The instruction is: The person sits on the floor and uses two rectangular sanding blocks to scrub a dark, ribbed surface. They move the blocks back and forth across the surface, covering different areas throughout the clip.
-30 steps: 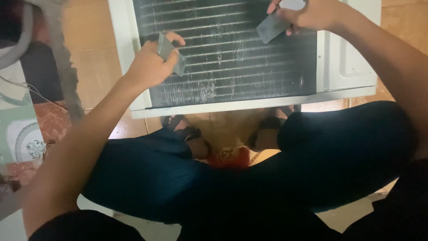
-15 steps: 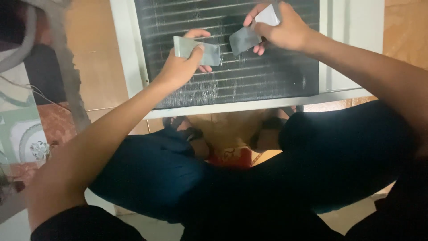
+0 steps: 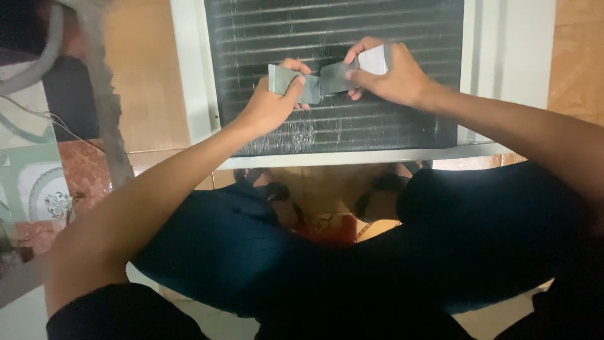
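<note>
A view from the person's head looks down over both bare forearms, which reach forward above crossed legs in dark trousers (image 3: 239,252). The hands meet in front of a dark finned coil panel (image 3: 377,25), ribbed with thin horizontal lines and set in a white frame (image 3: 189,75).

The left hand (image 3: 270,104) pinches a flat grey piece (image 3: 283,79) between thumb and curled fingers. The thumb lies across the piece's right end, and the other fingers fold beneath it, so that the left part of the piece sticks out above the knuckles.

The right hand (image 3: 393,79) pinches a second grey piece (image 3: 336,79) in the same way. Its fingertips press together on the right end of this piece, and the free end points left toward the other hand. A paler, whitish part (image 3: 374,60) shows between the index finger and the back of the hand; whether it belongs to the same piece cannot be told.

The inner ends of the two grey pieces meet or overlap midway between the hands, right against the coil's face.

At the left edge hang a grey hose (image 3: 94,75) and a patterned floor tile (image 3: 38,182). Sandalled feet (image 3: 270,189) show below the frame.
</note>
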